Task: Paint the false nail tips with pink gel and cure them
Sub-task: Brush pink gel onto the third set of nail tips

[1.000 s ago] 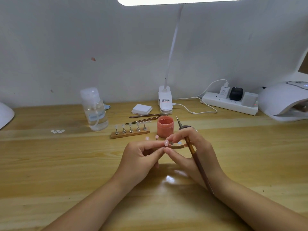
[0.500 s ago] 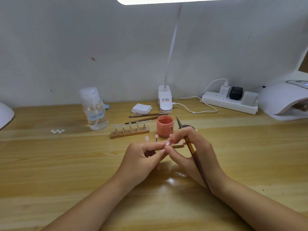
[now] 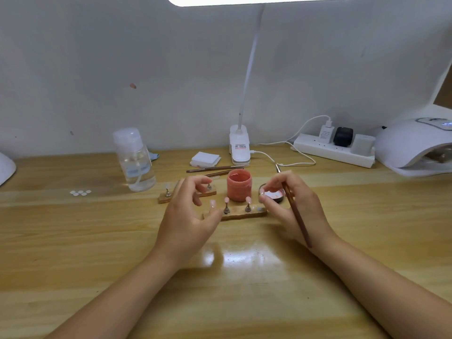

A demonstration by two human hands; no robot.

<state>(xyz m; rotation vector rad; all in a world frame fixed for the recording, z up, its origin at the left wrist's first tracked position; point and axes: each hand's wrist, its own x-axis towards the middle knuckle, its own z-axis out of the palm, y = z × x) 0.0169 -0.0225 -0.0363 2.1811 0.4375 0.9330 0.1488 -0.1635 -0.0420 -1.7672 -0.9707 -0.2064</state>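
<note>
The right hand (image 3: 293, 204) gripped a long brown wooden brush (image 3: 294, 204) while the left hand (image 3: 188, 216), fingers loosely curled and holding nothing, touched the near wooden holder strip (image 3: 238, 214) bearing two pink-painted false nail tips (image 3: 248, 199), just before the open pink gel jar (image 3: 238, 185) on the wooden table (image 3: 97, 241).

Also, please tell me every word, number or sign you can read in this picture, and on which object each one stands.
None can be read.
Lamp base: red and dark label print, too small.
Clear bottle: pale blue label, blurred.
White charger on the power strip: grey print, too small.
Nail lamp: lit display at the frame edge, unreadable.
</note>
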